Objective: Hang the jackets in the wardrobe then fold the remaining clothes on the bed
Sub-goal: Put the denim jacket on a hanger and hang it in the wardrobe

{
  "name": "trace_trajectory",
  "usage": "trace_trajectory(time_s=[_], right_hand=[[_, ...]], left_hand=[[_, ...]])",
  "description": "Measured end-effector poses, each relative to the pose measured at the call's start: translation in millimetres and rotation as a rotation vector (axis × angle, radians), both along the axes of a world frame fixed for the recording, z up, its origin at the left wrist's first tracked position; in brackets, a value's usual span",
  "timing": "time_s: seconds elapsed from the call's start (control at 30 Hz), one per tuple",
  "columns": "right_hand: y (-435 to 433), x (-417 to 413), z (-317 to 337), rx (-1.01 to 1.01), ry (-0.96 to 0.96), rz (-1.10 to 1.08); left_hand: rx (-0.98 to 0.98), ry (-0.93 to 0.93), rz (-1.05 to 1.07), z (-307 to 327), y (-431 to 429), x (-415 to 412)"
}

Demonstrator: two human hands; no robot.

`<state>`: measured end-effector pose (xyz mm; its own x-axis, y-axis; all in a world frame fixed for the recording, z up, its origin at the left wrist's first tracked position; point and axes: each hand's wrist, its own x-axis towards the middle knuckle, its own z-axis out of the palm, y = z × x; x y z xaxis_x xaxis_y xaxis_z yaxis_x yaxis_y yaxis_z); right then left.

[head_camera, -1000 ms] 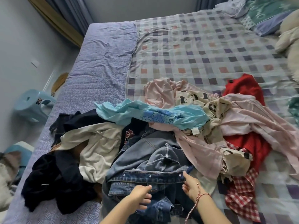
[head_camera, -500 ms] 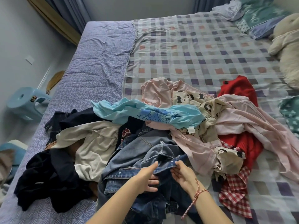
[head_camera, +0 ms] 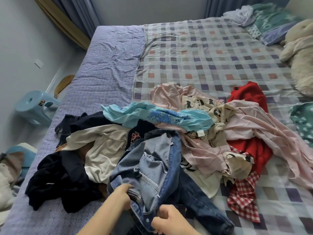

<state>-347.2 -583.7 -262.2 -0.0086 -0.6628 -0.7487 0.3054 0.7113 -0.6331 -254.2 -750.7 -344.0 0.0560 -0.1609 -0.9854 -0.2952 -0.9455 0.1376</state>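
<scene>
Left hand (head_camera: 119,198): fingers curled over a folded edge of the denim jacket (head_camera: 152,168), firm grip. Right hand (head_camera: 166,219): closed fist-like round the jacket's front placket, knuckles up, just beside a metal snap. The hands are close together with the denim bunched between them. The jacket lies inside out on the bed (head_camera: 211,53) directly ahead of both hands, a pale pocket bag showing; I see no legible brand tag on it. Left of my left hand is a black garment (head_camera: 55,177). A cream garment (head_camera: 105,146) touches the jacket's left side, and a navy garment (head_camera: 88,120) lies further ahead. Ahead of the hands, a light-blue tee (head_camera: 135,114) is draped across the pile, with a blue line-drawn cartoon print and no readable words. Ahead and right there is a small white sewn-in tag (head_camera: 200,133), text too small to read. Around it sit a cream cartoon-print garment (head_camera: 218,112) and a pink garment (head_camera: 254,126). Right of my right hand is a red-and-white check cloth (head_camera: 243,197), with a red knit (head_camera: 245,95) beyond. Far left, off the bed, a blue stool (head_camera: 32,107) carries a small sticker, unreadable. Far ahead right, a teal pillow (head_camera: 274,21) has pale lettering I cannot make out.
</scene>
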Motion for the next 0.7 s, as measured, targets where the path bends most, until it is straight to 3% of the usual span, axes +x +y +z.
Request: trace_trajectory(time_s=[0.07, 0.17, 0.27, 0.37, 0.47, 0.6, 0.7], right_hand=[[8, -6, 3, -0.001, 0.061, 0.120], [14, -30, 9, -0.005, 0.321, 0.098], [12, -56, 32, -0.078, 0.501, -0.061], [-2, -75, 64, -0.198, 0.646, -0.026], [-22, -83, 117, -0.373, 0.791, 0.022], [-41, -68, 172, -0.645, 0.752, 0.074], [-65, -50, 223, -0.858, 0.557, 0.203]], left_hand=[[-0.126, -0.038, 0.069, 1, -16, 36], [-0.470, -0.024, -0.065, 54, -18, 59], [-0.927, 0.109, -0.522, 126, -5, 59], [-1.261, 0.269, -1.054, 200, 12, 54], [-1.451, 0.424, -1.235, 279, 14, 57], [-1.625, 0.380, -1.469, 375, 4, 59], [-1.646, 0.388, -1.747, 431, 8, 48]])
